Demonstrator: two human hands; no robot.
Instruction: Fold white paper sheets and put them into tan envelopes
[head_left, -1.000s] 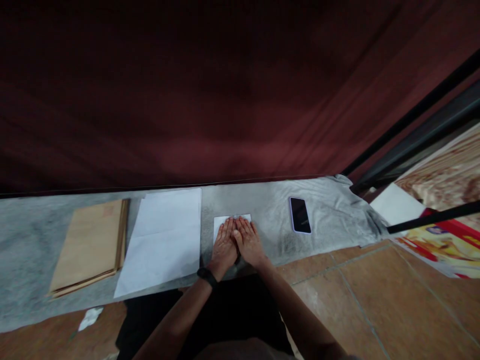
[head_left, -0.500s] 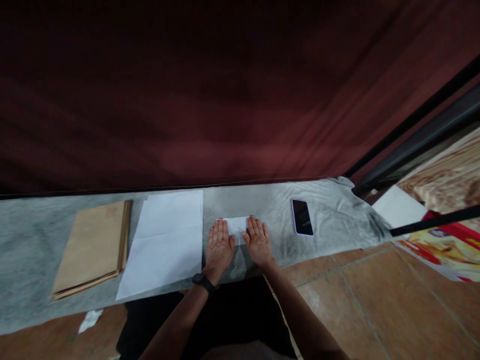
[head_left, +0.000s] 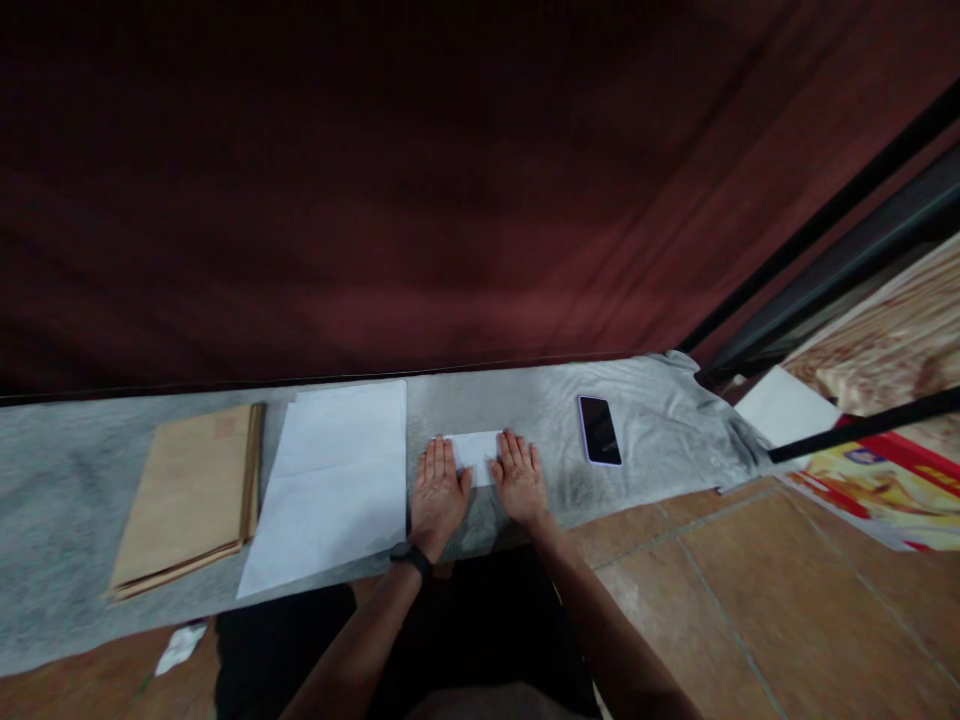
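Observation:
A small folded piece of white paper (head_left: 477, 456) lies on the grey cloth in front of me, its two ends covered by my hands. My left hand (head_left: 439, 492) rests flat on its left end, fingers stretched away from me, with a dark band on the wrist. Flat on the right end lies my right hand (head_left: 520, 480), its fingers also stretched out. Just left of my left hand is a stack of large white paper sheets (head_left: 330, 470) with a faint crease across the top one.
A pile of brown envelopes (head_left: 187, 490) lies at the left. A phone in a pale purple case (head_left: 600, 432) is to the right. The grey cloth (head_left: 525, 400) covers a narrow surface along a dark red curtain (head_left: 450, 250). Black bars (head_left: 862, 425) and a printed box (head_left: 885, 480) stand at right.
Both hands stay flat on the folded paper, spread very slightly farther apart. The view has shifted a little.

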